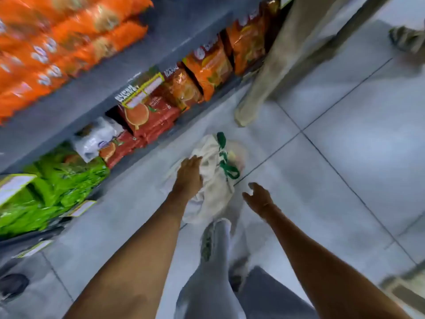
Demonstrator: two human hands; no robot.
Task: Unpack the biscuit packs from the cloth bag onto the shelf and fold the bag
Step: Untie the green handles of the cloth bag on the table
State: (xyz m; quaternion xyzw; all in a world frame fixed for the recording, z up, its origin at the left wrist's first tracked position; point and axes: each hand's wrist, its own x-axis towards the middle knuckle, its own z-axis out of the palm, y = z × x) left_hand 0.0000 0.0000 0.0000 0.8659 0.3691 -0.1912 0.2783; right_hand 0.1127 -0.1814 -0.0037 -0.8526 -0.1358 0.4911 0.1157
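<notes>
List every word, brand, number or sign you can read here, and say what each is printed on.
None can be read with certainty; the picture is motion-blurred.
Orange packs, top shelf: white marks, too blurred.
Red-orange packs, low shelf: white lettering above them, unreadable.
Yellow-edged shelf tag: blurred blank.
Orange pouches: dark lettering and a round logo, unreadable.
White pack: small blue logo, too small.
Cloth bag: green print, unreadable.

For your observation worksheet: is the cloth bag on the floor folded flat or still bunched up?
Bunched up, not folded. The cloth bag lies crumpled on the floor tiles, green handles loose on top, and bulges unevenly. Whether packs remain inside cannot be told.
</notes>
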